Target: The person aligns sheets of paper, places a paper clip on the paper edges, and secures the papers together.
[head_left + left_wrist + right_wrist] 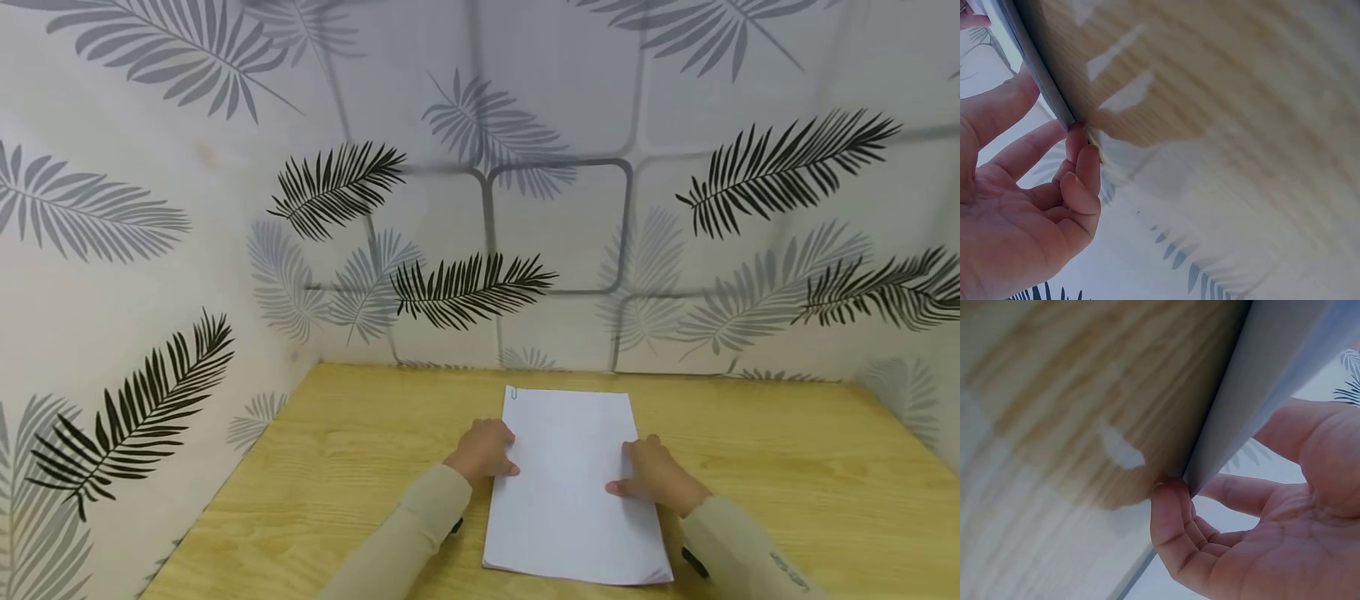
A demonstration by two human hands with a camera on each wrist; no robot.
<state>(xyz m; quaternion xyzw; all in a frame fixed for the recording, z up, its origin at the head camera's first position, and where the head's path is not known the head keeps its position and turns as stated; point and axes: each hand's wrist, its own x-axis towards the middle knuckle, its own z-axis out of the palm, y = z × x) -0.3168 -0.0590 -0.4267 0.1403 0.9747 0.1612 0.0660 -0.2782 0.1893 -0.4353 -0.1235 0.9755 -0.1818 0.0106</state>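
Observation:
A stack of white paper [566, 500] lies flat on the wooden table, its top sheet blank. A small green paper clip [513, 393] sits at its far left corner. My left hand [483, 450] holds the stack's left edge, thumb over the top sheet. Opposite it, my right hand [656, 477] grips the right edge in the same way. In the left wrist view, curled fingertips [1088, 169] meet the lower side of the stack's edge [1041, 69]. The right wrist view shows bent fingers [1172, 519] against the thick paper edge [1241, 394], close to the tabletop.
The yellowish wooden table [360, 433] reaches back to a wall [555, 333] with a feather-leaf pattern. Another patterned wall [150, 333] runs along the left side. Bare wood surrounds the stack on both sides, and the tabletop reflects light.

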